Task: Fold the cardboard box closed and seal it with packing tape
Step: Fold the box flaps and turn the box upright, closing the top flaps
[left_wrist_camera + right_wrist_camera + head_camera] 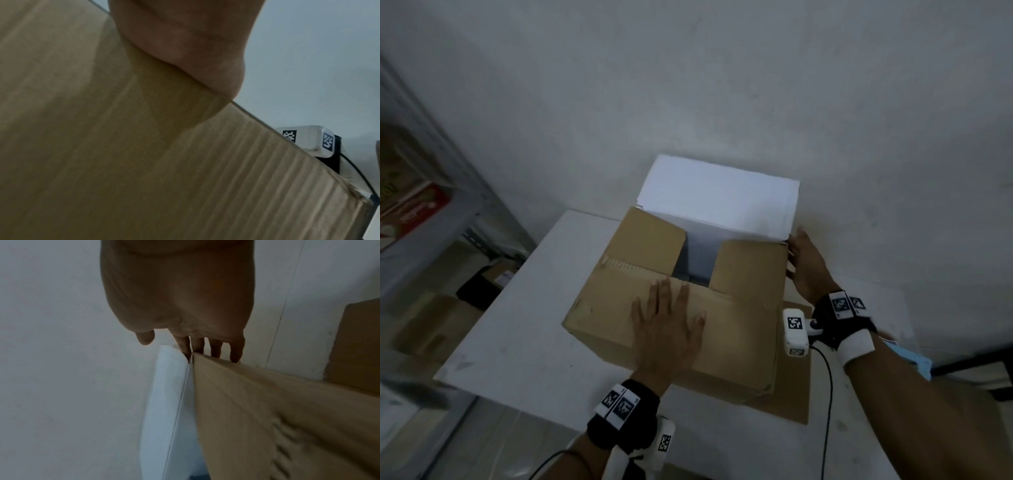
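On the white table (517, 308), the flat left hand (667, 325) presses the brown cardboard box's (739, 342) near flap while the right hand's (806, 267) straight fingers touch its far right corner, so the upright white flap (719, 198) may spring open if pressure slips.

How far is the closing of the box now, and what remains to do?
Done: the two side flaps and the near flap lie folded over the cardboard box. In hand: the left hand presses the near flap flat; the right hand touches the box's far right corner beside the upright white far flap. Left: fold that flap down and tape; no tape is visible.
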